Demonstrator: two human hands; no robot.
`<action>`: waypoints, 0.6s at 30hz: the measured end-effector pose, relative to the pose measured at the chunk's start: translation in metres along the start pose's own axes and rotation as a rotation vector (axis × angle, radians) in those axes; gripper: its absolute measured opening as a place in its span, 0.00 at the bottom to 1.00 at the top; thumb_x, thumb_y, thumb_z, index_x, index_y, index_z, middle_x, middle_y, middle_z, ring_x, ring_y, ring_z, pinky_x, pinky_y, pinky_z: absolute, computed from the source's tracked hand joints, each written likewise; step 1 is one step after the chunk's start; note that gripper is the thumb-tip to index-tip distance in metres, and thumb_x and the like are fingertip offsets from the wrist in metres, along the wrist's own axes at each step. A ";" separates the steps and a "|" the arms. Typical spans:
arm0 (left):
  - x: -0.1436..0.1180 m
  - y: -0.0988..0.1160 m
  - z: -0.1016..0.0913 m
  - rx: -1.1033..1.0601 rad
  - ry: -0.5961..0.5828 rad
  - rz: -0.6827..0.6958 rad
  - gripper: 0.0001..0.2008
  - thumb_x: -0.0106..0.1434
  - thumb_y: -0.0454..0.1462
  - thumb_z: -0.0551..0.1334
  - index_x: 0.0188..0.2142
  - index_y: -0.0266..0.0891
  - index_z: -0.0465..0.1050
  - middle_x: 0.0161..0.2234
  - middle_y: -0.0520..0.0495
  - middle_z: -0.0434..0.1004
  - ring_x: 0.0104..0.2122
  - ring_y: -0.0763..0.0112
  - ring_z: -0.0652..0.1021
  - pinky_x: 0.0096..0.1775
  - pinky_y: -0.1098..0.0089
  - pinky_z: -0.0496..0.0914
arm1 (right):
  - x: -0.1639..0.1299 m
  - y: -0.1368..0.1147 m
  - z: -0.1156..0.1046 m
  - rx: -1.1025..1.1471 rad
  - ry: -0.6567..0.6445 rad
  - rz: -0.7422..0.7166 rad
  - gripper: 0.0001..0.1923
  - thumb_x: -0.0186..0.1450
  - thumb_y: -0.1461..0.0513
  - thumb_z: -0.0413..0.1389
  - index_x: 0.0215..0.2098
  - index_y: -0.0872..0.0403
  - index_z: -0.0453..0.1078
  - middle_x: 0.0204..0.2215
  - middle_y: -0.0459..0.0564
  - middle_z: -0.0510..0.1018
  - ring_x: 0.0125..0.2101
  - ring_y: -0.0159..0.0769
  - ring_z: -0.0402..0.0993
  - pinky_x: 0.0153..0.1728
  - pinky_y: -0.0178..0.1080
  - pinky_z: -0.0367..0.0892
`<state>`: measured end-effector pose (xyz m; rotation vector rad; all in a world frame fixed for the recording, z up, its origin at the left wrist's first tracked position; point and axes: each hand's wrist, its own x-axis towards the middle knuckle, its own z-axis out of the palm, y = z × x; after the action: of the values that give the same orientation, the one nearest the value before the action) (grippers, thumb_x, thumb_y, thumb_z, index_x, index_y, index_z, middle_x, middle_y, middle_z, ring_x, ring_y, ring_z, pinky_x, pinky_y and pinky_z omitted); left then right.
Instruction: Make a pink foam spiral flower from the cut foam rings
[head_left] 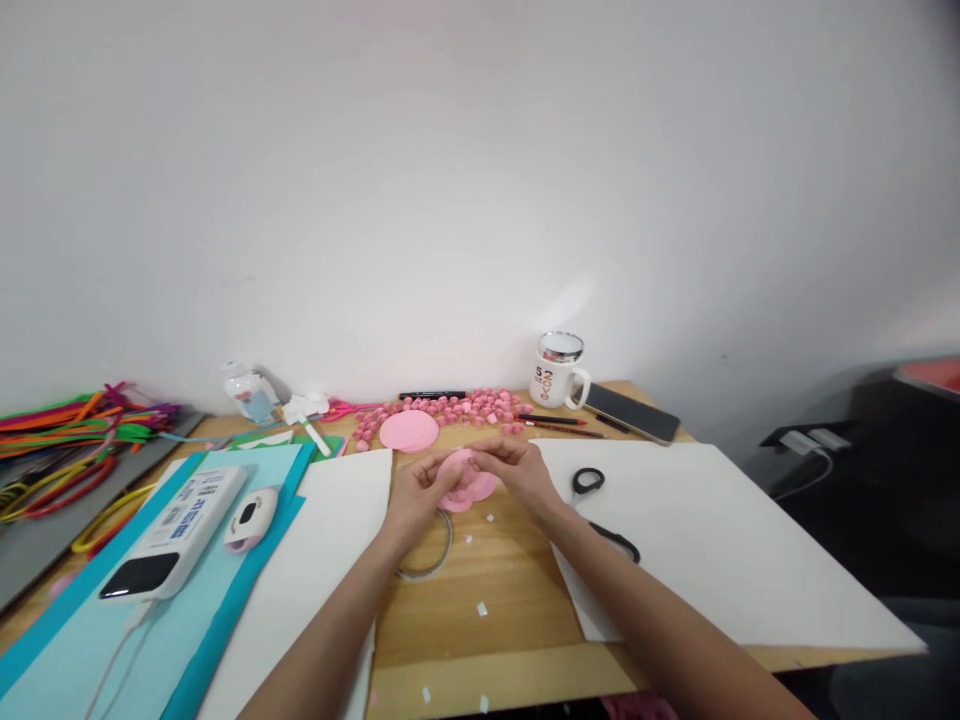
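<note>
Both of my hands meet over the middle of the wooden table. Between them is a pink paper piece [459, 480] made of rounded, overlapping petals. My left hand [418, 492] pinches its left side, thumb on top. My right hand [515, 470] closes its fingertips on the upper right edge. A roll of tape [444, 560] lies flat just below my left hand. Behind the hands rests a stack of pink paper circles [409, 431], with many small pink rolled paper pieces [472, 408] around it. Black-handled scissors [589, 481] lie to the right, partly hidden by my right forearm.
White paper sheets [720, 540] cover the right side. At left, blue sheets [277, 480] carry a power bank [180, 530] and a small white device [251, 517]. A mug [555, 375], phone [634, 412], pencils [555, 420], bottle [251, 392] and colourful pipe cleaners [82, 430] stand or lie farther back.
</note>
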<state>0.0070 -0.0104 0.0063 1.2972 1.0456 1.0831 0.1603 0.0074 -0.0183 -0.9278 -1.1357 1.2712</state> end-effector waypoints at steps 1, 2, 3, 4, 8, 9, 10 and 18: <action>0.000 0.001 0.000 -0.005 0.021 0.003 0.18 0.50 0.42 0.64 0.38 0.33 0.74 0.24 0.48 0.77 0.24 0.71 0.75 0.30 0.72 0.69 | 0.000 0.001 0.000 -0.002 -0.008 -0.002 0.11 0.46 0.59 0.63 0.28 0.55 0.74 0.25 0.47 0.78 0.26 0.34 0.73 0.35 0.39 0.68; -0.001 0.002 0.000 -0.006 0.037 0.005 0.18 0.50 0.42 0.64 0.38 0.33 0.74 0.23 0.48 0.77 0.23 0.71 0.75 0.29 0.72 0.69 | 0.000 0.001 0.001 0.001 -0.017 -0.005 0.11 0.46 0.59 0.63 0.28 0.55 0.74 0.25 0.47 0.78 0.26 0.34 0.73 0.35 0.40 0.69; -0.001 0.002 0.000 0.000 0.049 0.010 0.17 0.50 0.42 0.63 0.37 0.33 0.74 0.22 0.49 0.76 0.23 0.72 0.74 0.28 0.73 0.69 | -0.001 0.002 0.001 0.008 -0.025 -0.008 0.11 0.46 0.59 0.63 0.28 0.54 0.74 0.25 0.47 0.79 0.27 0.34 0.74 0.35 0.40 0.69; -0.001 0.002 -0.001 0.012 0.057 0.016 0.15 0.50 0.42 0.63 0.36 0.33 0.75 0.21 0.49 0.76 0.22 0.72 0.74 0.27 0.73 0.69 | -0.001 0.003 0.001 0.017 -0.031 -0.010 0.11 0.46 0.59 0.63 0.28 0.54 0.74 0.26 0.47 0.79 0.27 0.34 0.74 0.34 0.40 0.69; -0.001 0.002 -0.001 0.072 0.061 0.045 0.11 0.51 0.41 0.63 0.28 0.34 0.75 0.20 0.50 0.75 0.20 0.73 0.73 0.25 0.74 0.68 | -0.001 0.001 0.002 0.000 -0.045 -0.025 0.10 0.47 0.59 0.63 0.28 0.55 0.73 0.26 0.47 0.78 0.27 0.34 0.74 0.32 0.39 0.70; -0.001 0.001 -0.001 0.086 0.052 0.047 0.11 0.52 0.41 0.62 0.27 0.34 0.75 0.20 0.50 0.75 0.20 0.74 0.73 0.25 0.74 0.68 | -0.002 0.001 0.002 -0.019 -0.045 -0.035 0.10 0.47 0.59 0.63 0.27 0.55 0.72 0.25 0.47 0.78 0.26 0.34 0.74 0.32 0.38 0.70; -0.001 0.001 -0.001 0.100 0.042 0.048 0.11 0.52 0.41 0.62 0.26 0.34 0.75 0.19 0.50 0.75 0.20 0.74 0.73 0.25 0.74 0.68 | -0.002 0.000 0.002 -0.039 -0.048 -0.043 0.10 0.47 0.58 0.63 0.26 0.55 0.72 0.24 0.47 0.78 0.26 0.34 0.73 0.31 0.38 0.70; -0.001 0.004 -0.001 0.223 -0.040 0.032 0.14 0.53 0.44 0.60 0.21 0.34 0.74 0.19 0.48 0.75 0.20 0.74 0.73 0.24 0.75 0.67 | -0.001 0.003 0.001 -0.058 -0.121 -0.023 0.15 0.44 0.57 0.64 0.26 0.56 0.67 0.21 0.45 0.75 0.22 0.31 0.72 0.26 0.34 0.67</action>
<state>0.0053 -0.0110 0.0107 1.5109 1.1438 0.9808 0.1586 0.0067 -0.0210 -0.8877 -1.2798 1.2958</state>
